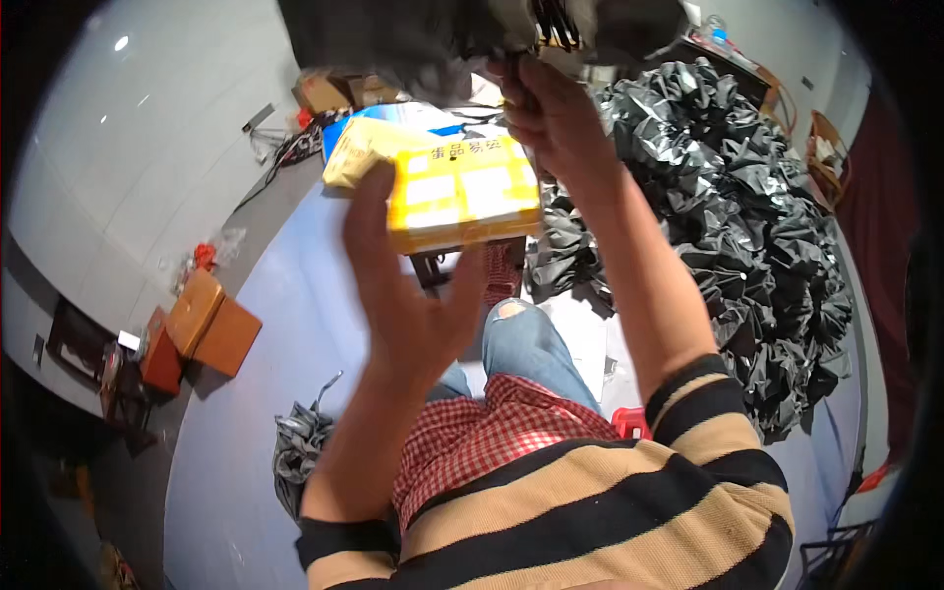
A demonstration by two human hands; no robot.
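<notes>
Raised at the top of the head view, a black umbrella (393, 39) shows dark cloth and a bundle of thin metal ribs, blurred and partly cut off by the frame edge. My right hand (546, 113) is closed around its narrow middle below the ribs. Lower and to the left, my left hand (408, 305) is smeared by motion, with thumb and fingers apart and nothing visible between them. It is nearest a box wrapped in yellow tape (462, 197), which rests on a small dark stand in front of my knees; whether the fingers touch it I cannot tell.
A large heap of folded dark umbrellas (737, 236) fills the right side. One grey folded bundle (300, 442) lies on the pale floor by my left. Beyond the box are a yellow packet (369, 147) and cartons (324, 93). Brown boxes (211, 324) stand far left.
</notes>
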